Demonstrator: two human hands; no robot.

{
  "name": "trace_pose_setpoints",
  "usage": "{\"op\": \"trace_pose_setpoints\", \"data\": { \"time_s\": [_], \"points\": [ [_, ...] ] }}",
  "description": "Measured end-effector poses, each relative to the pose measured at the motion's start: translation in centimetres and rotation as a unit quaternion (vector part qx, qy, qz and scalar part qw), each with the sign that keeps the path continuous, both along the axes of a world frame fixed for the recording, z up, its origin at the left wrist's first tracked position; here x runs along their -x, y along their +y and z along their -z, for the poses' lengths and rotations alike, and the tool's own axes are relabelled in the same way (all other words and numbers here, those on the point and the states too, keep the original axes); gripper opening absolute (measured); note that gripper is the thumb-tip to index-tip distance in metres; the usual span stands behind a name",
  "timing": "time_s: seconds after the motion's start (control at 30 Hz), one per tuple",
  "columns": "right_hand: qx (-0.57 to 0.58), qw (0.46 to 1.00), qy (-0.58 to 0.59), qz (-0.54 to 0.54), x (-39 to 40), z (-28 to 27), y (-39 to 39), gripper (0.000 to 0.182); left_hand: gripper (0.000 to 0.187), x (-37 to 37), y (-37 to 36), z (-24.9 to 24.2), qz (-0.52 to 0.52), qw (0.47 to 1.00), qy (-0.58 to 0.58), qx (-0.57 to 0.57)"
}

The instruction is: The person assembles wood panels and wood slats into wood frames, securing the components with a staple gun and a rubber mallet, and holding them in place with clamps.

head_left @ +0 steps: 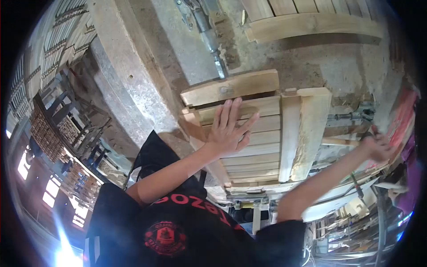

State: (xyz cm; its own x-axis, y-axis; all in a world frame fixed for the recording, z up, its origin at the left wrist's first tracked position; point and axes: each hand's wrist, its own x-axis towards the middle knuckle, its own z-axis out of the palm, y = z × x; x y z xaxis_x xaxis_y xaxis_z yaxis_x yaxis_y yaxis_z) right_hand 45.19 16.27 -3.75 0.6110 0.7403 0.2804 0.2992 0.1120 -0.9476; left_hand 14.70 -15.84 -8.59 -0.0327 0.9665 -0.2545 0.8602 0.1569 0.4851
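Observation:
My left hand (229,129) lies flat with fingers spread on a slatted wooden panel (258,149). Its fingertips reach the panel's far edge, beside a loose-looking wooden block (231,86) that has a dark gap along it. The tip of a metal clamp screw (218,62) meets the block's far side. Out to the right, my right hand (378,147) is curled and slightly blurred; what it grips, if anything, I cannot make out. Another metal clamp (351,116) sits just beyond it. A rough-edged wooden board (309,133) stands along the panel's right side.
Another slatted wooden piece (316,26) lies at the top right. A long thick beam (133,66) runs along the left of the worn bench surface. Stacked wood strips (58,44) fill the far left. A red surface (400,120) borders the right side.

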Motion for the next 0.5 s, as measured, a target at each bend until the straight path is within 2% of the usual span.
{"op": "trace_pose_setpoints", "data": {
  "time_s": [0.03,0.07,0.13,0.17,0.23,0.27,0.3,0.33,0.37,0.4,0.43,0.5],
  "points": [
    [0.022,0.999,0.033,-0.003,-0.9,-1.3,0.6,0.011,0.067,0.1,-0.5,-0.3,0.006,1.000,0.000,0.002],
    [0.045,0.997,0.065,-0.005,-1.9,-2.5,1.1,0.023,0.066,-0.1,-0.2,0.1,0.007,1.000,-0.001,-0.008],
    [0.114,0.984,0.113,-0.072,-6.7,-2.9,4.0,0.027,0.066,-0.3,-0.2,0.1,-0.007,1.000,0.014,-0.006],
    [0.165,0.969,0.148,-0.110,-10.4,-3.0,6.3,0.030,0.066,-0.4,-0.3,-0.1,-0.006,1.000,0.020,0.000],
    [0.286,0.904,0.252,-0.194,-19.8,-3.6,13.3,0.035,0.066,-0.2,0.3,0.2,-0.004,0.999,0.031,-0.006],
    [0.331,0.871,0.289,-0.218,-23.1,-3.4,15.7,0.038,0.066,-0.3,0.2,0.1,-0.006,0.999,0.032,-0.008],
    [0.341,0.862,0.307,-0.215,-24.7,-2.3,16.4,0.041,0.066,-0.4,0.0,0.1,-0.009,0.999,0.035,-0.007],
    [0.263,0.919,0.249,-0.156,-21.3,-1.1,13.5,0.037,0.064,-0.4,0.0,0.1,-0.007,0.999,0.040,0.003],
    [0.143,0.982,0.109,-0.062,-13.5,0.8,7.3,0.033,0.062,-0.8,-0.6,0.0,-0.007,0.999,0.037,0.003],
    [0.069,0.998,0.009,0.005,-7.6,2.3,2.6,0.030,0.061,-0.9,-0.8,0.3,-0.011,0.999,0.043,-0.007],
    [0.026,0.998,-0.035,0.042,-3.1,3.3,-0.8,0.027,0.059,-0.7,-0.4,0.9,-0.013,0.998,0.053,-0.024],
    [0.053,0.995,-0.080,0.024,0.5,4.0,-5.0,0.027,0.057,-1.2,-1.1,-0.3,-0.001,0.999,0.040,0.005]
  ]
}}
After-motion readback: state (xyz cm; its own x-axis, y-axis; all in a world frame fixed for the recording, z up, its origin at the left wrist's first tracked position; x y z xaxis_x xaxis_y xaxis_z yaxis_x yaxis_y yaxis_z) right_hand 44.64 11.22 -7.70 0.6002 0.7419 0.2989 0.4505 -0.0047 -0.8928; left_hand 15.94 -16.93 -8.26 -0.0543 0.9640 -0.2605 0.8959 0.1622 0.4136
